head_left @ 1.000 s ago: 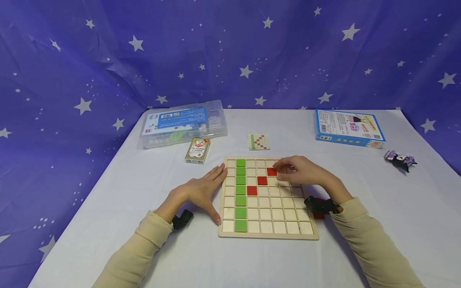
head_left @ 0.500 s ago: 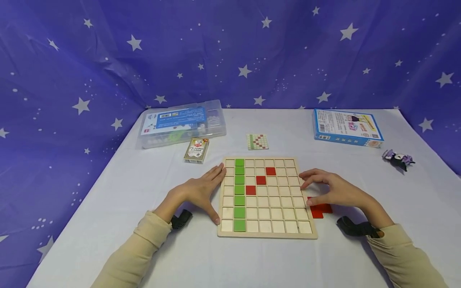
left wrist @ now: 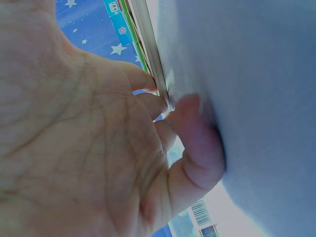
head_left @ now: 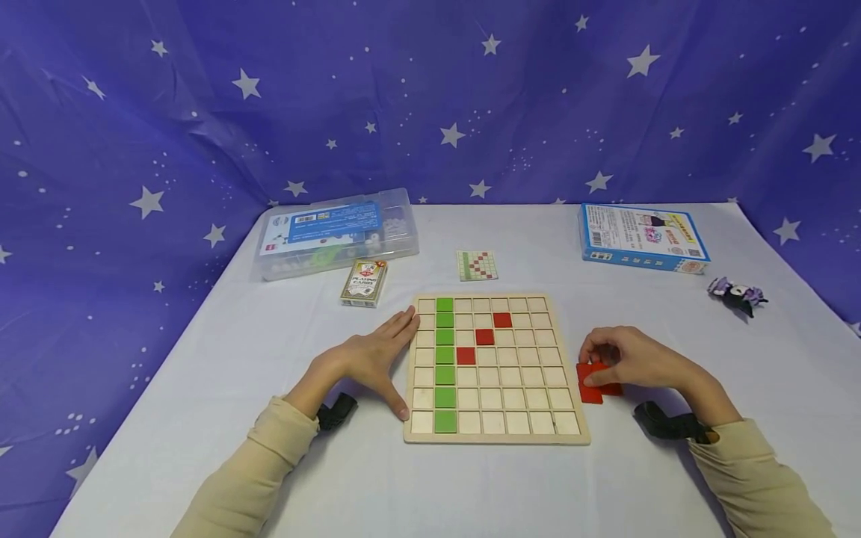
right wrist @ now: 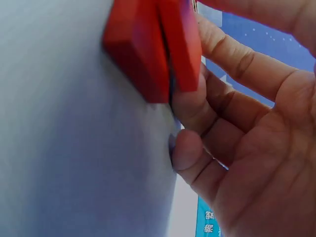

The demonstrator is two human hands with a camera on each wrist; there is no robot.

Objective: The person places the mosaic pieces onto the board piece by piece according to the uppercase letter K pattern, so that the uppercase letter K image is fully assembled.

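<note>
A wooden grid board (head_left: 496, 438) lies flat on the table, with a column of green square tiles (head_left: 445, 356) and 3 red tiles set diagonally in its cells. Along its left edge my left hand (head_left: 372, 362) rests with spread fingers, the thumb near the lower left corner. Right of the board, my right hand (head_left: 632, 360) is over a small group of loose red tiles (head_left: 590, 394). In the right wrist view, its curled fingers and thumb pinch one red tile (right wrist: 182, 49), tilted against another red tile (right wrist: 136, 54).
Behind the board lies a small pattern card (head_left: 477, 265). A playing-card box (head_left: 364, 283) and a clear plastic case (head_left: 339, 232) are at the back left. At the back right are a blue box (head_left: 643, 237) and a purple-black hair clip (head_left: 737, 297).
My right hand has moved right from the board's upper right cells to the loose red tiles, and its fingers have closed in on one. My left hand keeps its place.
</note>
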